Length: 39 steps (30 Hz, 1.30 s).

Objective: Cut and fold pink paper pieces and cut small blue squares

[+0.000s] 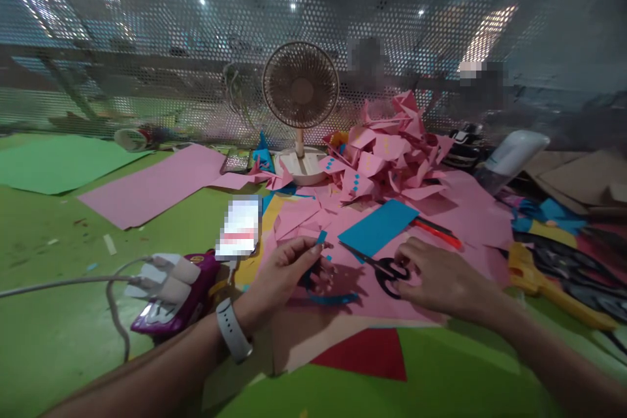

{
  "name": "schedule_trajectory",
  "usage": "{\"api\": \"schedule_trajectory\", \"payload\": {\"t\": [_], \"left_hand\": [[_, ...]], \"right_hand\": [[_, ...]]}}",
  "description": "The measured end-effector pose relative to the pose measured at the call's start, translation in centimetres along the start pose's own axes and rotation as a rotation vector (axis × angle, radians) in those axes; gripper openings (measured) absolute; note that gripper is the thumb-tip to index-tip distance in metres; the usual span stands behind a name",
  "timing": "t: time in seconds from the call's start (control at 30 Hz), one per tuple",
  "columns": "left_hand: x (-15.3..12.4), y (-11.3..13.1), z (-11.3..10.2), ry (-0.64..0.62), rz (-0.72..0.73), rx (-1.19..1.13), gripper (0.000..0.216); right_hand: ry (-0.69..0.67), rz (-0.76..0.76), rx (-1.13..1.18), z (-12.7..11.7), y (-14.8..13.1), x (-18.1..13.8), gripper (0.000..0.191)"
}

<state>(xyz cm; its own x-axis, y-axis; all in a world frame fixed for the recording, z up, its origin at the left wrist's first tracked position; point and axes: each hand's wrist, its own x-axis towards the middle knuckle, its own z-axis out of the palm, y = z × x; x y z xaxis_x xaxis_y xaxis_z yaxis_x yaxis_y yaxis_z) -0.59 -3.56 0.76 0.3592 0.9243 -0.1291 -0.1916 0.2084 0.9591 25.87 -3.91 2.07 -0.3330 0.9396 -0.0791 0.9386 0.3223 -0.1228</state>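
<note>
My left hand (287,268) pinches a small blue paper piece (321,237) between thumb and fingers, with a curved blue paper strip (333,298) hanging under it. A white watch sits on that wrist. My right hand (441,277) rests over black-handled scissors (386,269) lying on pink paper (343,300), fingers curled at the handles. A blue paper rectangle (378,226) lies just beyond the scissors' blades.
A small fan (300,101) stands at the back beside a heap of folded pink paper shapes (386,150). A purple device with plugs and cable (171,290) sits left. A phone (240,225), red pen (435,232), yellow glue gun (543,284), and pink and green sheets lie around.
</note>
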Motion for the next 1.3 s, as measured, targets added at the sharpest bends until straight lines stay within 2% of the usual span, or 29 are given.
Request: {"api": "schedule_trajectory", "payload": {"t": [0.1, 0.27, 0.37, 0.5, 0.57, 0.63, 0.7, 0.8, 0.9, 1.03, 1.3], "left_hand": [[0.1, 0.2, -0.1, 0.009, 0.010, 0.019, 0.020], [0.0, 0.1, -0.1, -0.015, -0.021, 0.085, 0.020], [0.1, -0.2, 0.0, -0.058, -0.033, 0.132, 0.024], [0.2, -0.7, -0.1, -0.055, -0.025, 0.128, 0.026], [0.3, -0.8, -0.2, -0.049, -0.035, 0.131, 0.026], [0.3, -1.0, -0.3, -0.045, -0.034, 0.135, 0.027], [0.3, -1.0, -0.3, -0.044, -0.038, 0.117, 0.028], [0.2, -0.9, -0.2, -0.033, -0.050, 0.066, 0.028], [0.0, -0.6, 0.0, 0.010, -0.042, 0.044, 0.027], [-0.1, -0.3, 0.1, 0.009, -0.043, 0.043, 0.026], [-0.2, -0.4, 0.3, 0.003, -0.085, -0.011, 0.023]], "right_hand": [[-0.002, 0.004, 0.018, 0.2, -0.4, 0.1, 0.020], [-0.080, 0.074, 0.104, 0.9, -0.3, 0.5, 0.020], [-0.063, 0.084, 0.142, 1.2, 0.0, 0.8, 0.016], [-0.053, 0.071, 0.235, 0.9, 0.3, 0.9, 0.012], [-0.100, 0.104, 0.393, 0.6, 0.3, 0.9, 0.010], [-0.202, 0.137, 0.657, 0.3, 0.2, 0.9, 0.012], [-0.300, 0.108, 0.928, 0.2, 0.0, 0.9, 0.017], [-0.324, 0.055, 1.116, 0.5, -0.5, 0.9, 0.018], [-0.292, 0.086, 1.093, 1.0, -1.0, 0.7, 0.026], [-0.317, 0.094, 1.011, 1.0, -1.9, 0.3, 0.035], [-0.307, 0.067, 0.920, 0.6, -3.4, -0.2, 0.031]]}}
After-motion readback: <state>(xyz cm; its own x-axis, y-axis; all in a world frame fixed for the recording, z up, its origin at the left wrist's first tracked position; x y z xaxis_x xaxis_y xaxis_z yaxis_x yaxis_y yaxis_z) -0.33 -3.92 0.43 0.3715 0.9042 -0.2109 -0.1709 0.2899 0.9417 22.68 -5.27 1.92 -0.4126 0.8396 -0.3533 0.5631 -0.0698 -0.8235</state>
